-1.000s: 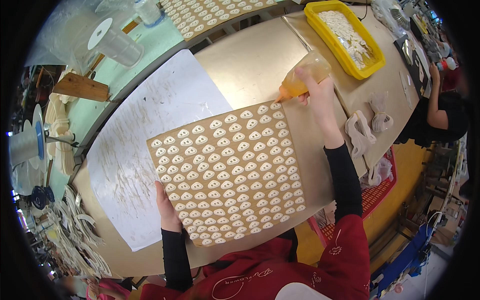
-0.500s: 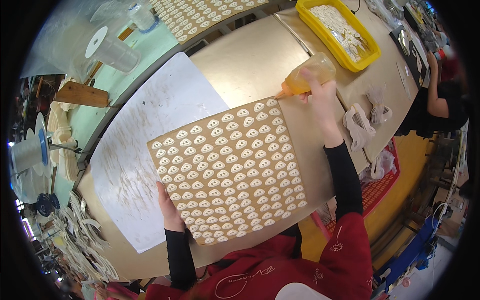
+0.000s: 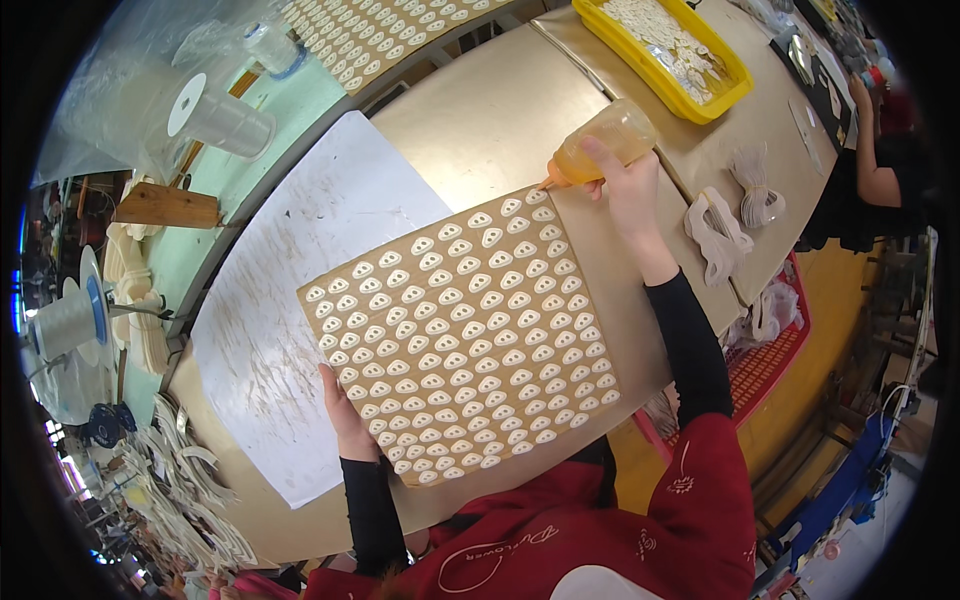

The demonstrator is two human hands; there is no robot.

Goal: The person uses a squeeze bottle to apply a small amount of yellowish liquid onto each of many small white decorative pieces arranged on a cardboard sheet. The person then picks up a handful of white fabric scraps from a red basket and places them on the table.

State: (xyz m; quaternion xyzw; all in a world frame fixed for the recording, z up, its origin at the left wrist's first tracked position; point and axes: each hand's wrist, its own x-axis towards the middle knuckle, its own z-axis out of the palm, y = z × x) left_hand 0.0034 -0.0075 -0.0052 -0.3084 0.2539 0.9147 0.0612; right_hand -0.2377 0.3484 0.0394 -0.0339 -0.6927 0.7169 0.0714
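My right hand [image 3: 632,195] grips a translucent squeeze bottle [image 3: 612,135] of amber liquid, tilted so its orange nozzle meets the far right corner of a brown board [image 3: 395,312]. Rows of small white rounded-triangle pieces [image 3: 460,248], each with dark spots, cover that board. At the board's left edge, my left hand [image 3: 350,420] holds it, thumb along the side and the other fingers hidden beneath.
A white sheet with brown streaks [image 3: 270,330] lies left of the board. Beyond are a yellow tray [image 3: 735,95] of white pieces and another covered board [image 3: 385,35]. Bundled strips [image 3: 715,240] lie right. Thread spools [image 3: 225,118] stand left. Another person's arm [image 3: 875,160] shows far right.
The bottle and my right hand have shifted slightly left, the nozzle staying at the board's far right corner. My left hand keeps its hold on the board, and the whole view has turned slightly.
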